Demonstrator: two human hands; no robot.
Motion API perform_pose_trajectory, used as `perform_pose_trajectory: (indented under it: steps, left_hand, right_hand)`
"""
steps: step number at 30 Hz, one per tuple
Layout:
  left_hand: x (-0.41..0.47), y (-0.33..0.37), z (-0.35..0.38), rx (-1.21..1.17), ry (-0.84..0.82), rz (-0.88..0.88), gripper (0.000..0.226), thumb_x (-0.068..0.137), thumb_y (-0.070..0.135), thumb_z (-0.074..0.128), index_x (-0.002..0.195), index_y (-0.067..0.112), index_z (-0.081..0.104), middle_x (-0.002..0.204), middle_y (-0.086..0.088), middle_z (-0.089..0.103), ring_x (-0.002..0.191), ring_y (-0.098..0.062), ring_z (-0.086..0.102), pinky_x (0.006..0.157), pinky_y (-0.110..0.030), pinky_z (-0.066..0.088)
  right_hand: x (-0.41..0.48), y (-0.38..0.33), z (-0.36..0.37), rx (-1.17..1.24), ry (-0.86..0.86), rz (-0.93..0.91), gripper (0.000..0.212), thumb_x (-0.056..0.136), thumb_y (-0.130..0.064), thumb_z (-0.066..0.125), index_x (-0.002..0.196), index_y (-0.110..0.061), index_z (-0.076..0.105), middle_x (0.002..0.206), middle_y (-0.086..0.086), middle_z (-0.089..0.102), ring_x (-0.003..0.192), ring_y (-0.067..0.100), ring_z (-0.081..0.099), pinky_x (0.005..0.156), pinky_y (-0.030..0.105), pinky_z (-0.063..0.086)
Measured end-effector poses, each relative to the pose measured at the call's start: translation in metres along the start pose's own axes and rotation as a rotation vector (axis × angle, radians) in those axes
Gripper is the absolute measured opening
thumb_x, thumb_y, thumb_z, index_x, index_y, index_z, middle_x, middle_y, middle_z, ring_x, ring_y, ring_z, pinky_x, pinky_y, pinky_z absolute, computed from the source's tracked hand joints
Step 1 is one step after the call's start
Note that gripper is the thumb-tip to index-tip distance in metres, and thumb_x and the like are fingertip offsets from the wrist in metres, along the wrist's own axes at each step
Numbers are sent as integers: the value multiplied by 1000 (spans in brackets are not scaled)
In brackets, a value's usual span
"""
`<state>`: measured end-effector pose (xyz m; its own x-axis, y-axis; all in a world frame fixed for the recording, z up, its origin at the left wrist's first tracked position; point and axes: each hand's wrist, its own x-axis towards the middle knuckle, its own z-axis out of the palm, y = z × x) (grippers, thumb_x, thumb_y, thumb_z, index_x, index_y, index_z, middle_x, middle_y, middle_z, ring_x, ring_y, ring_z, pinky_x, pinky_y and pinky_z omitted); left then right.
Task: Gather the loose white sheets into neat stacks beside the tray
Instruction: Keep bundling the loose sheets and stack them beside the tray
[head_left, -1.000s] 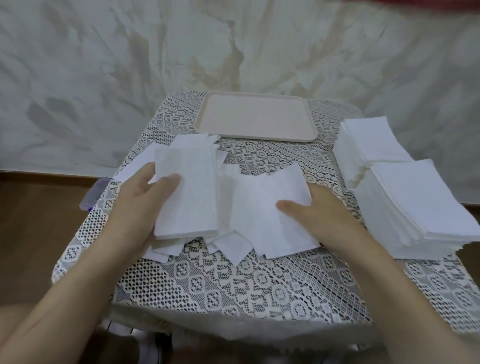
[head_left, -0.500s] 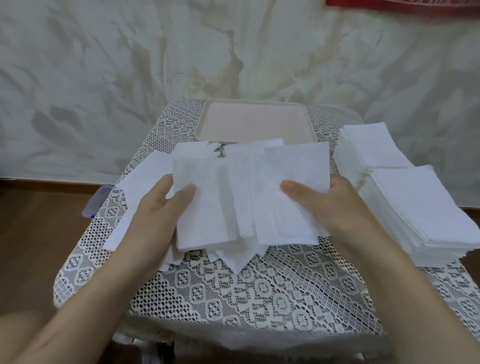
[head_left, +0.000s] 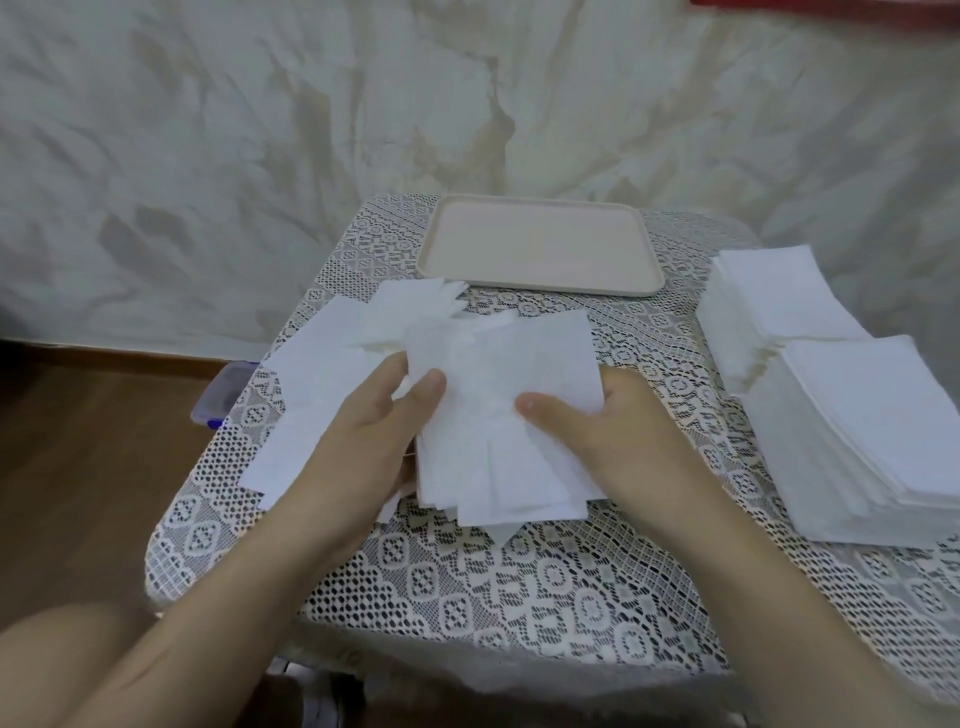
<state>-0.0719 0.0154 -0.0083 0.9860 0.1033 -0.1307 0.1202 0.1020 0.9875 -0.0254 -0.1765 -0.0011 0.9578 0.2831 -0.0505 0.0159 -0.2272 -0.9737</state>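
Note:
A rough bundle of loose white sheets (head_left: 498, 395) is held just above the lace-covered table (head_left: 519, 582). My left hand (head_left: 374, 431) grips its left edge, thumb on top. My right hand (head_left: 597, 426) grips its right edge, thumb on top. More loose sheets (head_left: 311, 395) lie spread to the left under my left hand. The empty beige tray (head_left: 540, 244) sits at the far middle of the table. Two tall neat stacks stand at the right: a far stack (head_left: 769, 296) and a near stack (head_left: 872, 426).
A clear plastic box with a blue lid (head_left: 223, 395) lies on the wooden floor (head_left: 93, 467) by the table's left edge. A marbled wall (head_left: 311, 130) stands behind the table. Bare lace lies near the front edge.
My two hands have pushed toward each other, closing the fanned sheets into one overlapping bundle. The bundle has come down off the tray's front edge, so the whole tray shows again.

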Motion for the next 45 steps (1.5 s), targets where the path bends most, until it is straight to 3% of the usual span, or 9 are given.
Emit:
perform_pose_trajectory:
  steps: [3,8,13,22,26,32,37,41,45]
  left_hand:
    - [-1,0,0,20,-4,35,28,109,21,47,132,26,63,105,3,81,69,-4,74,46,-13,49]
    - [-3,4,2,59,-19,78,26,109,20,45,128,25,62,82,4,79,41,3,59,37,-10,40]
    - [0,-3,-2,79,-66,66,36,97,39,51,132,32,61,111,5,81,98,-9,77,64,-22,60]
    - [4,-7,-5,47,-48,78,35,102,29,54,137,29,60,116,-5,79,108,-25,76,93,-60,58]
    - [7,-8,-7,-14,-28,86,34,102,31,54,135,29,60,118,-1,79,110,-22,76,89,-46,64]
    - [7,-11,-4,-34,-51,78,44,91,38,61,134,30,61,117,-4,79,110,-22,76,93,-48,59]
    - [9,-11,-3,-42,-43,79,47,85,39,71,131,30,64,111,-5,80,103,-21,78,69,-29,62]
    - [11,-12,-2,-47,-35,44,45,89,31,78,132,30,64,116,-5,79,107,-25,77,86,-46,63]
    - [13,-12,-2,-79,-10,35,34,101,18,67,133,29,64,116,-7,79,109,-31,76,88,-55,62]
  right_hand:
    - [1,3,-3,-61,49,-20,8,96,-23,68,88,-21,71,86,-15,76,74,6,72,61,19,54]
    - [3,-1,-16,6,130,-71,4,94,-19,71,92,-22,72,85,-15,77,72,1,71,55,17,51]
    - [5,-6,-4,32,100,-81,4,92,-17,74,88,-19,74,85,-7,78,72,7,72,58,24,55]
    - [9,4,5,-61,131,-129,7,92,-26,74,89,-21,70,84,-2,75,77,12,73,67,37,58]
    - [7,11,-3,-180,221,-193,22,89,-42,64,83,-21,66,79,-1,71,75,27,67,69,49,54]
    - [5,12,9,-37,132,-98,16,91,-25,75,77,-19,71,75,6,73,64,23,67,59,43,54]
    - [7,17,13,-8,171,-109,14,88,-27,79,77,-22,73,78,3,71,80,29,69,68,41,54]
    - [9,17,11,54,149,-96,11,90,-25,76,80,-23,73,84,9,70,83,35,65,68,38,49]
    - [9,14,12,-40,152,-92,10,88,-37,76,94,-32,68,81,-11,65,67,3,57,59,22,46]
